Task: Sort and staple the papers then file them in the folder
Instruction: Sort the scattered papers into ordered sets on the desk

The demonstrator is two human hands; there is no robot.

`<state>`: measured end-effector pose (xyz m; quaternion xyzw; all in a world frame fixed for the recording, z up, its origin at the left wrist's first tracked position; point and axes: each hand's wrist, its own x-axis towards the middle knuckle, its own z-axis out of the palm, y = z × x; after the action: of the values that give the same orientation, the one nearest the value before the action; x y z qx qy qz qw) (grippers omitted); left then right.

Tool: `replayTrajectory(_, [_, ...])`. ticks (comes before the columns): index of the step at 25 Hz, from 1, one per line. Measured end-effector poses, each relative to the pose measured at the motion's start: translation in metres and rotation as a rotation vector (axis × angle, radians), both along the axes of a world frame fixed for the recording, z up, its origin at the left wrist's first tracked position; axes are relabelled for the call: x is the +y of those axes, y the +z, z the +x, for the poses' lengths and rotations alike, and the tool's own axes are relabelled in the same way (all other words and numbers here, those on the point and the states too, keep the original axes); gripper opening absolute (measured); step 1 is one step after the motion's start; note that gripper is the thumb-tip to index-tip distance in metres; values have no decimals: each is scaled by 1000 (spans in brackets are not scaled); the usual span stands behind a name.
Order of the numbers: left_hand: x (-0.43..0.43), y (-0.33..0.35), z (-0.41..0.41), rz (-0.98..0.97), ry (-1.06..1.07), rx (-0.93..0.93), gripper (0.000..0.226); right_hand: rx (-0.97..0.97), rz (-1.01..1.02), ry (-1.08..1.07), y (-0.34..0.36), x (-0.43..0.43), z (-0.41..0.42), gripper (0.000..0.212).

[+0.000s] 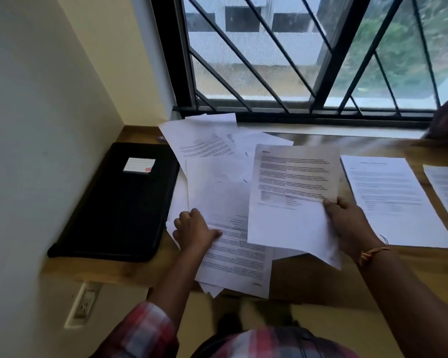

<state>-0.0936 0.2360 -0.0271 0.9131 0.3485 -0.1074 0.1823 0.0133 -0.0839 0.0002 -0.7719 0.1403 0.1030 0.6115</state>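
One closed black folder carries a white box, beside loose papers.

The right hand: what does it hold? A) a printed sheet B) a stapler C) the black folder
A: the right hand pinches a printed sheet by its right edge, above the pile of papers.
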Motion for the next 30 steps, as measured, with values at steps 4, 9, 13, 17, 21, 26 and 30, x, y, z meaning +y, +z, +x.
replayTrajectory(4, [2,-3,6,-59,26,1,88,156,203,-26,-10,-8,16,16])
replayTrajectory(9, [3,2,10,-122,45,37,66,184,270,33,-1,-12,26,15])
replayTrajectory(13, [3,29,22,-55,-75,-171,18,117,241,143,20,-14,34,16])
replayTrajectory(17, [-1,66,74,279,-504,-202,34,14,173,233,26,-21,45,19])
replayTrajectory(21, [-43,47,110,453,-778,-396,30,-18,123,286,18,-33,54,17])
replayTrajectory(26, [-85,-12,75,382,-558,-450,53,-26,59,303,3,-42,57,16])
replayTrajectory(30, [-94,-25,31,159,-235,-268,66,-60,-50,348,-6,-37,64,20])
